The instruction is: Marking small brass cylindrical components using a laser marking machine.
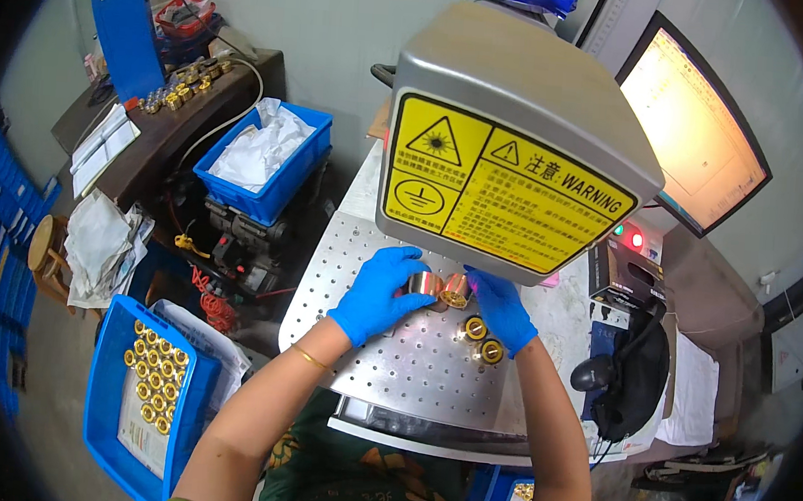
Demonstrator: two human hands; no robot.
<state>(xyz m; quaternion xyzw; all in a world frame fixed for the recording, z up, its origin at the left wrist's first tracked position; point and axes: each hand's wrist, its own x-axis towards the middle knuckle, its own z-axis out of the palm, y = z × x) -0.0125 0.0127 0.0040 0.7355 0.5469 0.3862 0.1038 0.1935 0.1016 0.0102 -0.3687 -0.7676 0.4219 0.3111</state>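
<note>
- Copper-coloured cylinder: held at the centre of the frame, over a perforated metal plate.
- Lower left: gold-coloured round parts are set in rows inside a blue bin.
- Upper left: white sheets are heaped in a blue crate.
- Centre: the cylinder is pinched between the thumb and fingers of the gloved left hand.
- Just right of it: a tilted second part is touched by the gloved right hand; its fingers are held close together, but whether the part is pinched cannot be told.
- Below that hand: two gold-coloured rings are seen on the plate.
- Upper centre to right: a grey machine head is seen above the hands.
- Upper right: a lit monitor is seen.
</note>
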